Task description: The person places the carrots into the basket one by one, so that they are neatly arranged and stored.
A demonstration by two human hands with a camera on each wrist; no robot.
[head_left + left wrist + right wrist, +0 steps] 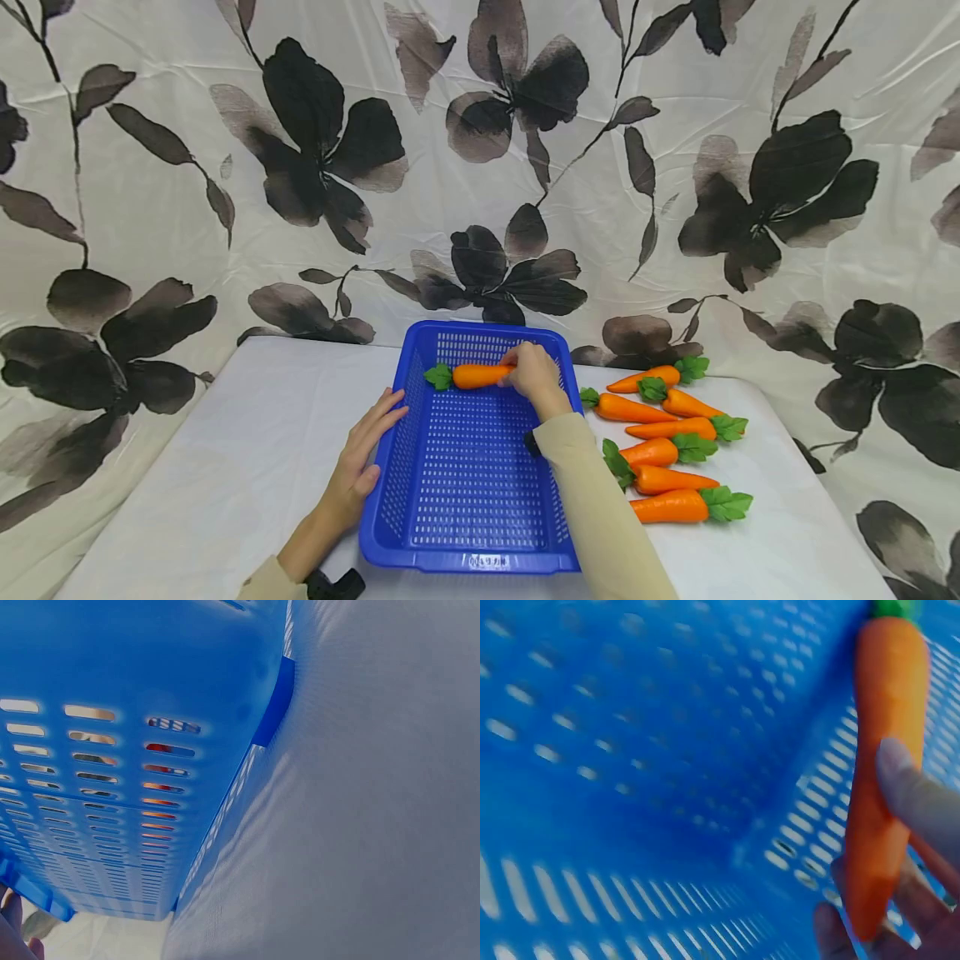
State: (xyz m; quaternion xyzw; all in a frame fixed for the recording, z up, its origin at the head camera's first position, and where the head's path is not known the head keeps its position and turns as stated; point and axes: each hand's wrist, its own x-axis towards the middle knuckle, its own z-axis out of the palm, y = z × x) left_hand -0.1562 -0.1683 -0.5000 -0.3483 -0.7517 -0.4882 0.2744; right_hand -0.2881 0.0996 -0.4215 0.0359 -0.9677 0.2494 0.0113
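Note:
A blue plastic basket (480, 562) with slotted walls stands on the white table. Inside its far end, my right hand (534, 375) holds an orange carrot (476, 377) with a green leafy top pointing left. In the right wrist view, thumb and fingers pinch the carrot (885, 750) near its narrow end, beside the slotted wall. My left hand (360, 462) rests on the basket's left rim with its fingers extended. The left wrist view shows the basket's outer wall (135, 645) and just the tips of the left hand (13, 922) at the lower left corner.
To the right of the basket lie several more carrots (671, 506) in a loose column, some close against its wall. White table surface (247, 442) spreads to the left. A floral cloth (480, 208) hangs behind the table.

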